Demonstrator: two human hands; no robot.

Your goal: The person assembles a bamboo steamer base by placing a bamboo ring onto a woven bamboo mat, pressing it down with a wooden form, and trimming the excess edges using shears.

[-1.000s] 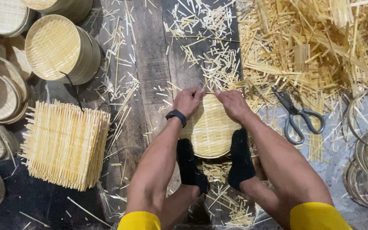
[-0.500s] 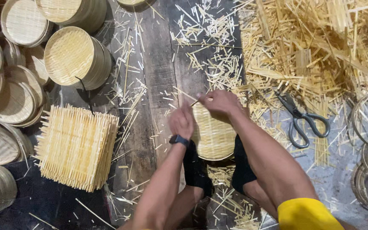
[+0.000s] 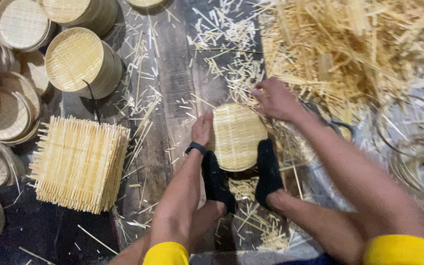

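1. Head view: the left hand (image 3: 202, 128) lay against the left edge of a round woven bamboo tray (image 3: 237, 136), fingers loosely bent and pressed to its rim, with a black wristband (image 3: 195, 146) on the wrist.
2. The right hand (image 3: 276, 99) was at the tray's upper right rim, fingers curled and partly closed; whether it pinched a thin strip there could not be told, as the picture was blurred.
3. The tray lay on the wooden floor (image 3: 172, 83), propped between two feet in black socks (image 3: 267, 172), which touched its lower edge on either side.
4. To the left, well apart from the hands, sat a square stack of woven bamboo mats (image 3: 79, 163) with stick ends jutting out.
5. Round bamboo baskets (image 3: 82, 61) stood and lay along the upper left.
6. A heap of bamboo strips (image 3: 349, 49) filled the upper right, just beyond the right hand, and short offcuts were scattered over the floor.
7. Coiled bamboo hoops (image 3: 418, 157) lay at the right edge.
8. Yellow sleeves (image 3: 165, 254) showed at the bottom of the view.
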